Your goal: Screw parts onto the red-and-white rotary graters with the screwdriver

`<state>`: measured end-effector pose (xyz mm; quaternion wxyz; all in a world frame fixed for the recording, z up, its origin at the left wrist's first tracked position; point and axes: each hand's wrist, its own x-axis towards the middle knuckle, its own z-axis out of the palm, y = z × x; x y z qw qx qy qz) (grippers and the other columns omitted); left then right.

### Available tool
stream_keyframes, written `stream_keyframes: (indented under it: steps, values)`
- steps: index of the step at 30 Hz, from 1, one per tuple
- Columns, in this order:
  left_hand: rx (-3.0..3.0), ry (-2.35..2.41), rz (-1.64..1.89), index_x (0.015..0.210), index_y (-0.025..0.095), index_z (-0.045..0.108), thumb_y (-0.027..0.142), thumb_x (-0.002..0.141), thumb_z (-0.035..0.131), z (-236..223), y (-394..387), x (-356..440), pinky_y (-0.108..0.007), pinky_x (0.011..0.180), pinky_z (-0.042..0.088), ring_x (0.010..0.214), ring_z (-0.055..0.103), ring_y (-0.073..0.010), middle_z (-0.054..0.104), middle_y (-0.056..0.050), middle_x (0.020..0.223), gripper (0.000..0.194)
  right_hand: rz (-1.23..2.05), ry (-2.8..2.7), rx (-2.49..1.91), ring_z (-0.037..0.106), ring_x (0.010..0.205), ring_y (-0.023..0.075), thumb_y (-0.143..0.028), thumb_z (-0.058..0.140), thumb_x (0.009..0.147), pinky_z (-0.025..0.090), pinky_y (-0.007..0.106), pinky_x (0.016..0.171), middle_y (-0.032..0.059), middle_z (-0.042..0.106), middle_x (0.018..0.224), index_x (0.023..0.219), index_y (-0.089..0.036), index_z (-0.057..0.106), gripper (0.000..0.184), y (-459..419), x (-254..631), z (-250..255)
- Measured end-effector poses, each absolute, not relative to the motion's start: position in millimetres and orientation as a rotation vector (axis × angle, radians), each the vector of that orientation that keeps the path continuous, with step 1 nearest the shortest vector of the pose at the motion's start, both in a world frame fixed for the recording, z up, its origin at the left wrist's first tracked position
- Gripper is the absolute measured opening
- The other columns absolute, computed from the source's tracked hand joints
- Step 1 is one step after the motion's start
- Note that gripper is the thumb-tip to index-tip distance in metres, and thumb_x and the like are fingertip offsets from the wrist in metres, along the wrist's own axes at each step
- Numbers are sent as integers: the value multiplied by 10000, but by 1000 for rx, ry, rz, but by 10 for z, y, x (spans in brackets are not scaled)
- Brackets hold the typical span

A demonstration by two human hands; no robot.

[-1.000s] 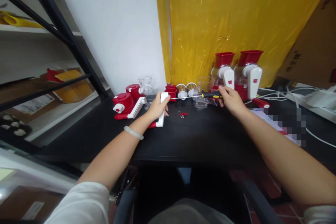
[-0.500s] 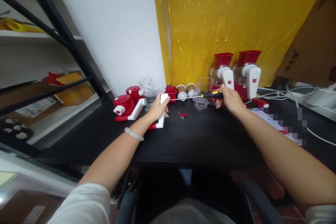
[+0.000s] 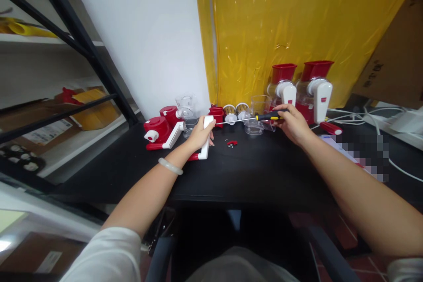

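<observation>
My left hand [image 3: 200, 134] is closed around a white crank handle [image 3: 205, 147] with a red grip, held upright over the black table. In my right hand [image 3: 293, 124] is a screwdriver [image 3: 269, 116] with a black and yellow handle, gripped at its end. Its long shaft lies nearly level and points left, the tip reaching the upper part of the crank handle by my left thumb. Whether the tip sits in a screw is too small to tell. Below the shaft, a small red part [image 3: 232, 143] lies on the table with tiny screws [image 3: 230, 146] beside it.
Red grater bases [image 3: 157, 128] and another white crank [image 3: 174, 135] stand at left. Behind the hands are grater drums [image 3: 229, 113], red hoppers [image 3: 216, 114] and clear housings [image 3: 254, 128]. Two assembled rotary graters [image 3: 317, 90] stand at right, near white cables [image 3: 352, 116]. A shelf [image 3: 79, 134] is at far left.
My right hand has shifted slightly right with its fingers loosened and re-placed at the end of the screwdriver handle. My left hand keeps its hold on the crank handle.
</observation>
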<state>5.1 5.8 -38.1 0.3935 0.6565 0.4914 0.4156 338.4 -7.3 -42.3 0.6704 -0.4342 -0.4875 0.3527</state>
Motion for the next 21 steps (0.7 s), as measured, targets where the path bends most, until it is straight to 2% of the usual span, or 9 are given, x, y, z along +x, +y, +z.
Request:
stream_keyframes:
  steps: [2, 5, 8, 10, 14, 18, 21]
  values:
    - [1675, 1251, 1053, 1371, 221, 521, 592, 1055, 673, -371, 39, 55, -253, 468, 500, 431, 650, -184, 649, 54, 623, 511, 840, -1069, -1005, 684, 590, 184, -458, 757, 874, 580, 316, 560, 20, 690, 744, 905, -243, 656, 239, -89, 3390, -407]
    - [1686, 1257, 1067, 1428, 206, 515, 608, 1042, 695, -346, 7, 62, -257, 474, 496, 441, 658, -191, 659, 46, 633, 585, 863, -1071, -1146, 604, 465, 196, -691, 596, 987, 533, 335, 459, 56, 649, 610, 866, -224, 689, 491, -93, 3436, -423]
    - [1716, 1262, 1081, 1448, 188, 514, 608, 1038, 704, -332, -9, 59, -267, 483, 498, 452, 663, -201, 664, 36, 639, 618, 742, -1191, -1215, 498, 388, 180, -789, 637, 941, 423, 319, 385, 24, 559, 501, 780, -245, 662, 568, -82, 3488, -470]
    - [1740, 1265, 1070, 1424, 187, 530, 608, 1033, 712, -333, -6, 51, -269, 485, 497, 454, 662, -202, 664, 33, 640, 603, 692, -1263, -1178, 467, 383, 170, -782, 704, 901, 390, 316, 386, 0, 525, 487, 764, -257, 645, 546, -72, 3502, -493]
    - [1726, 1260, 1047, 1409, 201, 526, 601, 1035, 715, -336, 8, 43, -258, 477, 488, 447, 658, -195, 654, 45, 631, 579, 719, -1262, -1085, 481, 416, 165, -757, 717, 893, 404, 315, 423, -6, 544, 532, 850, -256, 664, 506, -53, 3479, -495]
    - [1667, 1220, 1061, 1424, 207, 492, 569, 1067, 670, -318, 22, 55, -259, 468, 501, 428, 639, -191, 639, 56, 609, 539, 709, -1209, -1054, 546, 492, 175, -680, 747, 899, 457, 322, 466, -3, 570, 645, 899, -270, 615, 431, -42, 3446, -478]
    - [1607, 1218, 1031, 1388, 214, 489, 562, 1083, 632, -315, 38, 68, -256, 469, 515, 418, 630, -183, 624, 67, 594, 484, 727, -1151, -1007, 635, 597, 190, -538, 780, 879, 549, 343, 552, 2, 623, 772, 938, -282, 585, 327, -46, 3422, -463]
